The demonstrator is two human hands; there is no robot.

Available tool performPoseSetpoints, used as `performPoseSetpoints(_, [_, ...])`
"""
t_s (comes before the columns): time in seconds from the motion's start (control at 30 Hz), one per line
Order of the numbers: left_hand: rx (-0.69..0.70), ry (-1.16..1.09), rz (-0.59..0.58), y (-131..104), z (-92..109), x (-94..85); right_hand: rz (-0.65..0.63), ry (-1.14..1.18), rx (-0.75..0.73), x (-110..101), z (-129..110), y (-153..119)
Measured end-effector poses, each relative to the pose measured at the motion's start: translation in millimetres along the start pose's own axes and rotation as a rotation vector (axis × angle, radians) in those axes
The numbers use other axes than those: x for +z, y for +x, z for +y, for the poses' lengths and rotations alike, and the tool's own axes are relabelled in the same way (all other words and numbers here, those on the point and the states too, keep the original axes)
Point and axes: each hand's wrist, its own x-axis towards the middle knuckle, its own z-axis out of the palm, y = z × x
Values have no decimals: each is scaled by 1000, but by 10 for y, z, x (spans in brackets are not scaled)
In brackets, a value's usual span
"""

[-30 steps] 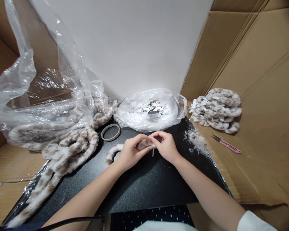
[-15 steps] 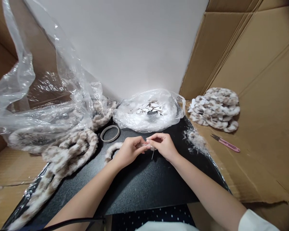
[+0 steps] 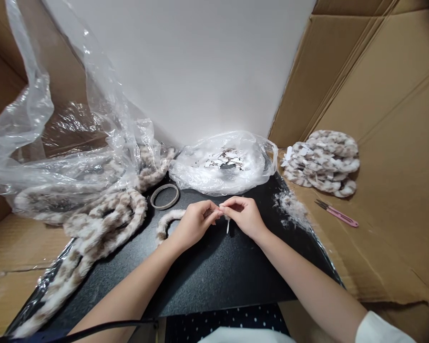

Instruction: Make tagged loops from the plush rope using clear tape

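Note:
Over the middle of the black table point(image 3: 214, 281), my left hand point(image 3: 200, 220) and my right hand point(image 3: 242, 215) meet at the fingertips. Both are pinched closed around the end of a fluffy white-and-brown cord, largely hidden by the fingers. A curved stretch of that cord point(image 3: 163, 223) shows left of my left hand. From beneath my right fingertips hangs a small white strip point(image 3: 228, 226). A grey ring point(image 3: 165, 196) lies behind and left of my hands.
Clear plastic point(image 3: 71, 166) and fluffy cord point(image 3: 103, 224) cover the left. A plastic bag point(image 3: 200, 178) with white tags stands behind. At right lie loose fluff point(image 3: 292, 208), pink-handled snips point(image 3: 339, 216) and bundled fluffy loops point(image 3: 329, 159) on cardboard point(image 3: 372, 267).
The fingertips have shifted slightly on the cord end, and less of it shows between them. The hanging white strip now looks wider and more upright. The camera view has moved a little.

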Motion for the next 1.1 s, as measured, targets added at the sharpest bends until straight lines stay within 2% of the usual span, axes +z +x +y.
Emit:
performPoseSetpoints(0.2, [72,-9,81,18,-39,-9,-25,0,-113,-7,-56,-22])
performPoseSetpoints(0.33, [119,-68,73,6,-57,-6,-60,-41,-161,-23,-66,-32])
performPoseSetpoints(0.5, [112,-2,115,-31,-61,15,-65,-42,-189,-38,-59,-32])
performPoseSetpoints(0.8, [12,-100,170,-31,-78,49,-135,-207,-318,-81,-109,-34])
performPoseSetpoints(0.93, [-36,-126,133,-4,-78,39,-96,-299,-319,-74,-104,-34])
performPoseSetpoints(1.1, [-62,-175,22,27,-68,-35,-79,-167,-185,-77,-84,-4])
